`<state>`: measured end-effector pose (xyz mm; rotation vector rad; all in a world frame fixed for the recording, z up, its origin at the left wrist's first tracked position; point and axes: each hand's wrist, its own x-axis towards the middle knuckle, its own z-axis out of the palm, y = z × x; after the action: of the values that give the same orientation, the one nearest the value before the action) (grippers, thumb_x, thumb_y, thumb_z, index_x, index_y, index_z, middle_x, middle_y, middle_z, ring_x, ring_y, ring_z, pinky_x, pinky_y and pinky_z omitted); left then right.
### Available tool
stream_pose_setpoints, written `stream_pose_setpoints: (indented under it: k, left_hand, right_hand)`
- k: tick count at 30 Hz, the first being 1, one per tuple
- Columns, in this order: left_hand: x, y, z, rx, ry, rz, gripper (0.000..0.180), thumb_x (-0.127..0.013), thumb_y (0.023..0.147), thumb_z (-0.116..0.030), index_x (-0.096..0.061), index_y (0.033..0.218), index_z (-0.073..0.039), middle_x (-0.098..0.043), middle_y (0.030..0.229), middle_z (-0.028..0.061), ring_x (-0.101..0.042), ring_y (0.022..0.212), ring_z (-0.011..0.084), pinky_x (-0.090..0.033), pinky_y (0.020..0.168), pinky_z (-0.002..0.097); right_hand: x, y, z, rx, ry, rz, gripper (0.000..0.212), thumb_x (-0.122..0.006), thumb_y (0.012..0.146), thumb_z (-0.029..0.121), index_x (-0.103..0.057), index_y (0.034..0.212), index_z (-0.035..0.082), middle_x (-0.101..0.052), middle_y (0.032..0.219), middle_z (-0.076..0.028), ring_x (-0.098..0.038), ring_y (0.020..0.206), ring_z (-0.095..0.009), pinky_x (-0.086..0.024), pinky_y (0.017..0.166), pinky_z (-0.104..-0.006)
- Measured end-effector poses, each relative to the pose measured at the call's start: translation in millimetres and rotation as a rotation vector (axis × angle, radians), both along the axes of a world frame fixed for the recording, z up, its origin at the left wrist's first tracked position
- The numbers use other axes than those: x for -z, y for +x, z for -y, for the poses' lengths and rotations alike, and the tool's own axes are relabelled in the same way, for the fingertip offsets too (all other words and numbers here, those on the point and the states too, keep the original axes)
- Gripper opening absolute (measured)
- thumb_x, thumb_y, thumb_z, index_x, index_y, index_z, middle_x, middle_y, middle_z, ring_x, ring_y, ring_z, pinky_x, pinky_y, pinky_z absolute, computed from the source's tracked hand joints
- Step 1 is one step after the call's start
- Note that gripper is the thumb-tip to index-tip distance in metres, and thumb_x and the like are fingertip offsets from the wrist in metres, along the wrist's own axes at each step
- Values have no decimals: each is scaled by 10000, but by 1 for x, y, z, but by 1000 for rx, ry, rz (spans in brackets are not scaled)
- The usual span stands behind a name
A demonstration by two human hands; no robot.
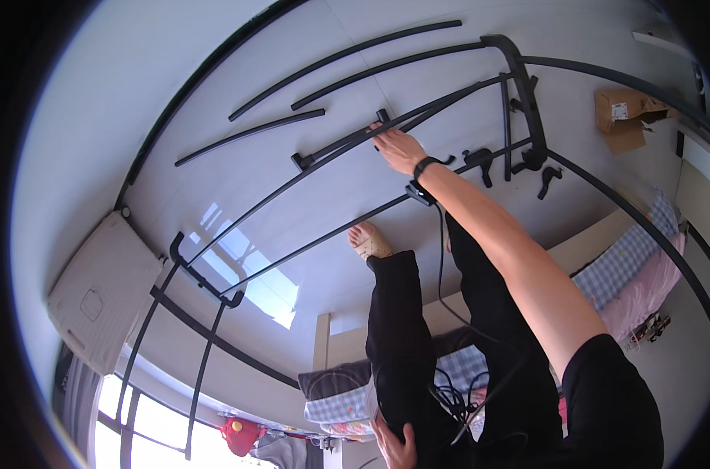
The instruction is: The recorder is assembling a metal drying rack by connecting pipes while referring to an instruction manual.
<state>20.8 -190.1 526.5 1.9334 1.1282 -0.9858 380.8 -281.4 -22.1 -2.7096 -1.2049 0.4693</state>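
Black frame rail (pixel 253 210) is spanning the floor (pixel 323 203): our right hand (pixel 398 147) is meeting it, presumably steadying, grip indiscernible; well apart, our left hand (pixel 396 447) is resting loose against the thigh (pixel 408 375), likely bracing.

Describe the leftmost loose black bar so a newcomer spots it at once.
Start at the large black frame spanning the pale floor. Left of the right hand, on the frame's far side, lies the loose black bar. It looks shorter than the two bars beside it and reaches furthest left.
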Motion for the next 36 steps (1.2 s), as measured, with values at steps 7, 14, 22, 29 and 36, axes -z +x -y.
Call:
stream_pose_setpoints:
  k: [7,14,22,29,36]
  left_hand:
    - [-11,-29,-3,-302,-12,-252,826,-530,987,-411,-175,1496,135,-172,1544,380,-163,1455,490,-148,1205,483]
    - [-8,-55,-8,-295,-33,-198,731,-511,985,-415,-299,1474,86,-352,1474,349,-326,1386,480,-242,1163,514]
    - [-7,-19,-106,-333,-238,-38,367,-565,976,-194,-605,1250,47,-652,1213,211,-609,1147,319,-425,1015,386]
    - [67,74,-103,-71,-127,271,376,-638,925,-144,-602,1271,-4,-642,1218,209,-610,1138,350,-451,994,404]
    - [103,125,-57,-376,-362,515,394,-623,966,-171,-579,1269,76,-652,1197,149,-590,1109,211,-464,961,335]
  right_hand:
    - [52,24,-40,-147,-69,201,242,-574,847,141,-597,1079,76,-598,1077,-41,-564,1060,-209,-439,932,-358]
    - [-25,-11,30,-180,-100,36,154,-555,885,142,-590,1014,64,-601,1014,-68,-609,937,-221,-478,859,-356]
    - [-170,-52,105,5,58,-391,254,-655,813,133,-553,1030,48,-577,1005,-107,-584,918,-283,-451,852,-368]
    - [-339,-80,79,347,523,-947,277,-627,849,76,-565,1104,-12,-549,982,-187,-574,923,-354,-474,828,-417]
    - [-414,-133,14,219,622,-1179,403,-651,871,118,-538,1249,36,-554,1114,-149,-572,1047,-348,-486,902,-418]
